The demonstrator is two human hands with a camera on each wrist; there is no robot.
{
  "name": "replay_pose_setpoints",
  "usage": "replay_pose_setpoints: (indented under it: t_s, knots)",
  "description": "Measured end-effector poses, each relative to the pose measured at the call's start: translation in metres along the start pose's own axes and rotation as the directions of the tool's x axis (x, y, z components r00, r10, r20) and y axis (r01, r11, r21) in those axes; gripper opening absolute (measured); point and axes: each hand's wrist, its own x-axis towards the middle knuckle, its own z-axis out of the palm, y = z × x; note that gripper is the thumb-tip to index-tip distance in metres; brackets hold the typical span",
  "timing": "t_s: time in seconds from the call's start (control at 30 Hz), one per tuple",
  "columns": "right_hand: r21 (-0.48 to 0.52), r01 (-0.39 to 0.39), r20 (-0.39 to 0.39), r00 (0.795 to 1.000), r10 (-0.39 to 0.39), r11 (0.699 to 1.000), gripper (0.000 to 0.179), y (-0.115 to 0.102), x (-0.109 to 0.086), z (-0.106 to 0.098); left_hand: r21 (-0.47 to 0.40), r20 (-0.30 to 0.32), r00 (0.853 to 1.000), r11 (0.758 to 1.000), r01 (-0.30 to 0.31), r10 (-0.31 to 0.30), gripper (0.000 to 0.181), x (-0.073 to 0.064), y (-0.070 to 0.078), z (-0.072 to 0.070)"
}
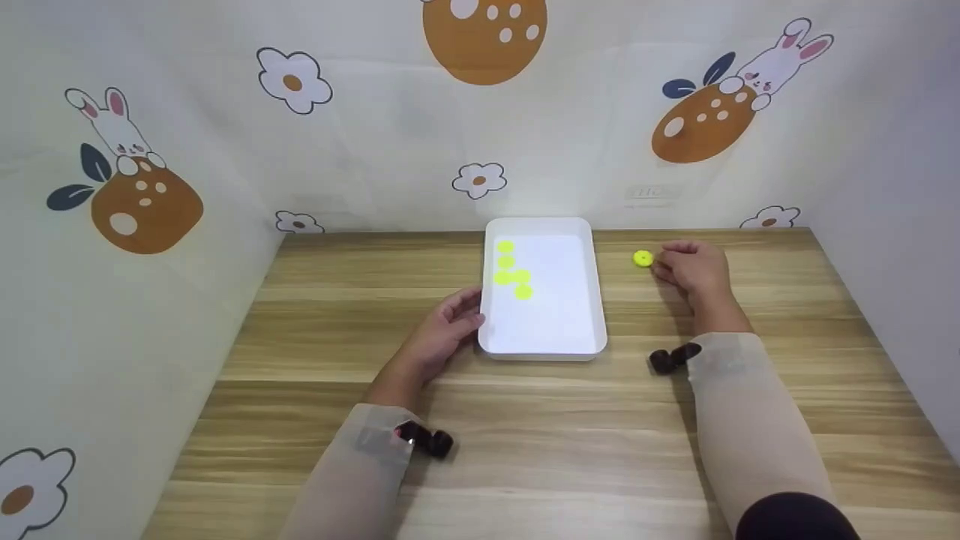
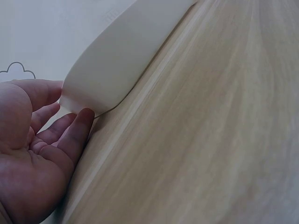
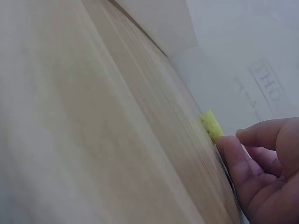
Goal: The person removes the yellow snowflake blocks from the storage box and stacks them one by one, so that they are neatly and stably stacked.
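A shallow white tray (image 1: 561,322) lies on the wooden table, with several yellow discs (image 1: 523,292) inside towards its left and far side. My left hand (image 1: 448,330) is at the tray's left side. In the left wrist view its fingertips (image 2: 85,114) touch the outer wall of the tray (image 2: 117,60), with the fingers loosely bent. To the right of the tray, a yellow flower-shaped disc (image 1: 643,259) with a small centre hole is by my right hand (image 1: 696,271). In the right wrist view the thumb meets the edge of this yellow disc (image 3: 211,126), and the index finger stays apart from it.
Behind the wooden table (image 1: 540,435) hangs a patterned cloth (image 1: 375,150) with rabbits and flowers. A pale wall stands along the right edge. Black wrist cameras (image 1: 435,442) are strapped over both sleeves.
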Motion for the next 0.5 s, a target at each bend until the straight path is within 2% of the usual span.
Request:
replay_pose_setpoints:
  t_s: [0.17,0.27,0.4,0.5]
  knots:
    - [-0.008,-0.009,-0.009,1.0,0.009,1.0,0.041,-0.008,-0.004,-0.001,-0.006,0.005,1.0,1.0,-0.004,0.004,0.06,0.0,0.0,0.0]
    - [-0.016,-0.01,0.012,1.0,0.01,1.0,0.04,-0.015,-0.008,0.0,-0.012,0.005,1.0,1.0,-0.006,0.006,0.06,0.0,-0.001,0.0]
    - [-0.035,0.019,0.097,0.995,-0.016,0.999,0.046,-0.026,-0.015,0.007,-0.02,0.004,1.0,1.0,-0.005,0.005,0.06,0.001,0.0,0.0]
    - [-0.062,0.073,0.18,0.982,-0.061,0.995,0.047,-0.033,-0.024,0.015,-0.014,0.0,1.0,1.0,-0.006,0.006,0.06,0.001,0.0,0.0]
